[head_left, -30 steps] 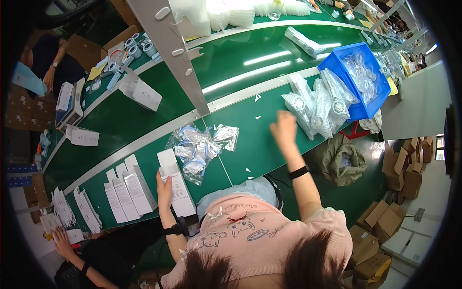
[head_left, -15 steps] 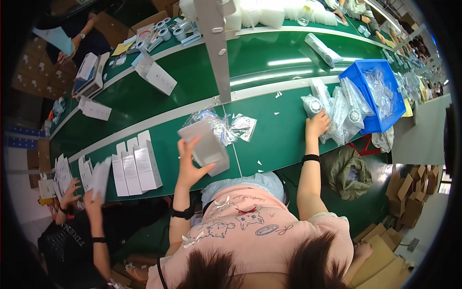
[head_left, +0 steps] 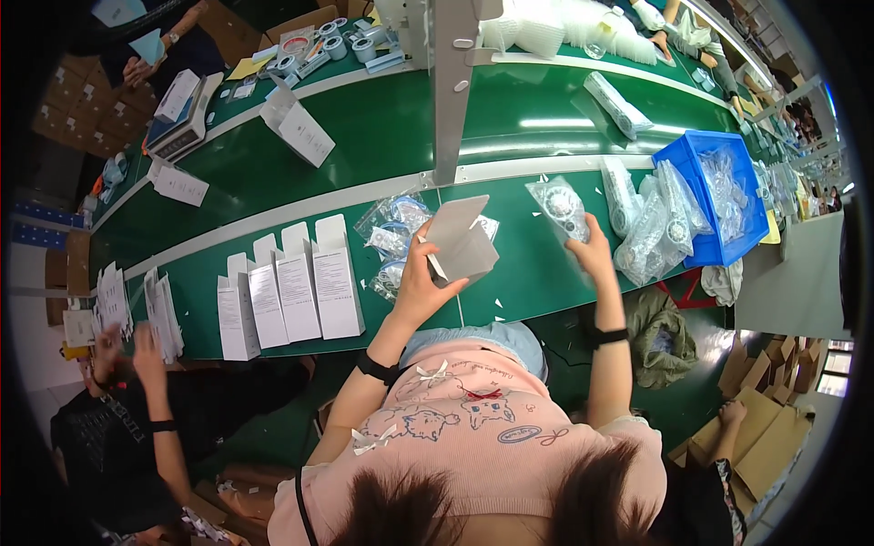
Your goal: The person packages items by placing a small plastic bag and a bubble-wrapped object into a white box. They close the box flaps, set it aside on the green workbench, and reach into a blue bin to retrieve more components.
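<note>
My left hand point(head_left: 421, 291) grips an open white cardboard box point(head_left: 469, 238), its flap raised, tilted above the green table. My right hand point(head_left: 592, 251) holds a clear plastic-wrapped item point(head_left: 555, 202) with round white parts showing through the wrap. Behind and left of the box lie clear bags of blue and white parts point(head_left: 393, 235), partly hidden by it. Several white boxes point(head_left: 339, 287) stand upright in a row to the left of my left hand. More bubble-wrapped items point(head_left: 651, 238) lie to the right of my right hand.
A blue bin point(head_left: 739, 246) of clear plastic pieces sits at the right. Beyond a metal post point(head_left: 447, 118), a wrapped roll point(head_left: 617, 105) and open boxes point(head_left: 300, 135) lie on the green surface. At lower left a co-worker's hands point(head_left: 146, 355) move near flat white cartons point(head_left: 164, 314).
My right hand has lifted a wrapped item from the pile and moved it left. The box in my left hand has moved right and turned, its opening now toward me.
</note>
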`<state>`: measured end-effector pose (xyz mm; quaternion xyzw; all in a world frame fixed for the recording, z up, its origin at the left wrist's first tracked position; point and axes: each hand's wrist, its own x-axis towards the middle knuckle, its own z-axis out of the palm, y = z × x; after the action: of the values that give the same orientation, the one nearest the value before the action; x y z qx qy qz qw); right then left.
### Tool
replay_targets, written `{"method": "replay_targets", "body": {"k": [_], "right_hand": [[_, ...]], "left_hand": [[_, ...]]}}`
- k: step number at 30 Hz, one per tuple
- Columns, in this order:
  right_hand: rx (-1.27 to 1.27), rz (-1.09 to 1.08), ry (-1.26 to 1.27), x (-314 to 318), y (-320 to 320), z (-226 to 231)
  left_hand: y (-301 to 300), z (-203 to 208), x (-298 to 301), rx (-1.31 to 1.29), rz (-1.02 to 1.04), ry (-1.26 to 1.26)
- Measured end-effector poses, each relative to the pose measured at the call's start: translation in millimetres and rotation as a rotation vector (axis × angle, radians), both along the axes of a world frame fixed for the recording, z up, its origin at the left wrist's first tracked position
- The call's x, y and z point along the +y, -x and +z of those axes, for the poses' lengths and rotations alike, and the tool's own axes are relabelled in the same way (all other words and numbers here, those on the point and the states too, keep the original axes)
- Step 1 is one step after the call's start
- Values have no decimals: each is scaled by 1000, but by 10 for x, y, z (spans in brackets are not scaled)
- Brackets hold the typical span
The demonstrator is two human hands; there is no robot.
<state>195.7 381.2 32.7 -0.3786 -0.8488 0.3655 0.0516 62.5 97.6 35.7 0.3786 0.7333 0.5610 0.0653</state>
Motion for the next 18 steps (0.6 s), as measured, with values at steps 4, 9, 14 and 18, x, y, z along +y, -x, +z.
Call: {"method": "replay_targets", "body": {"k": [4, 9, 14, 18], "right_hand": [[-39, 345, 398, -361, 179, 1461], [-358, 998, 117, -584, 945, 1730], [-563, 1278, -90, -977, 1532, 1391], [-671, 1393, -283, -1173, 1701, 1159]], "left_hand": [[0, -68, 4, -51, 21, -23], [-71, -26, -46, -148, 52, 13], [-115, -82, -30, -71, 136, -51], [-203, -28, -10, -10, 10, -70]]}}
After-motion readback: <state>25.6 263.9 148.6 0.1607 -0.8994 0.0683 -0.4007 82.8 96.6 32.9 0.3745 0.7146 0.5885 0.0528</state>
